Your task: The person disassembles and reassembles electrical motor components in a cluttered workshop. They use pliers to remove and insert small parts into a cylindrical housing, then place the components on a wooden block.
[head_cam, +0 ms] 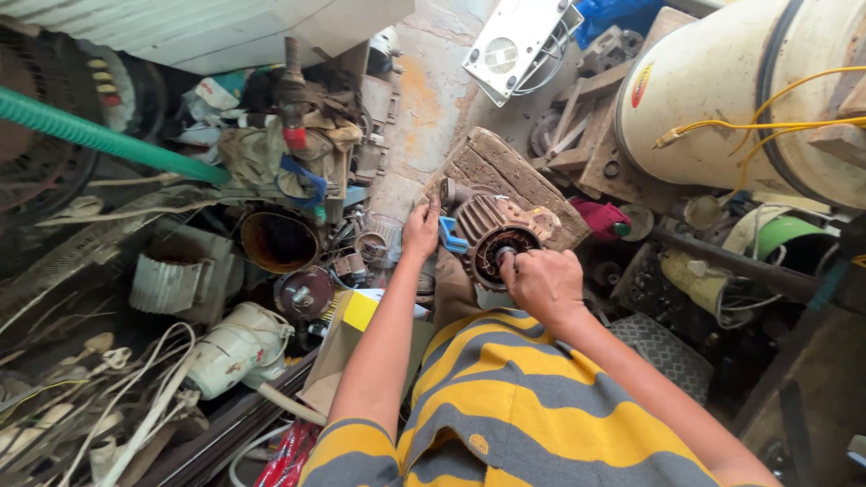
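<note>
Gripping a ribbed motor housing (494, 236), right hand (544, 281) curled (left hand (420, 230) flat beside it).

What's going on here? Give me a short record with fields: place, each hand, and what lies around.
place: cluttered workshop floor
left hand: rests by the finned motor housing, near a blue tool
right hand: fingers at the housing's open end
support: worn wooden block under the motor
around: green hose, white drum with yellow wires, rusty can
</note>
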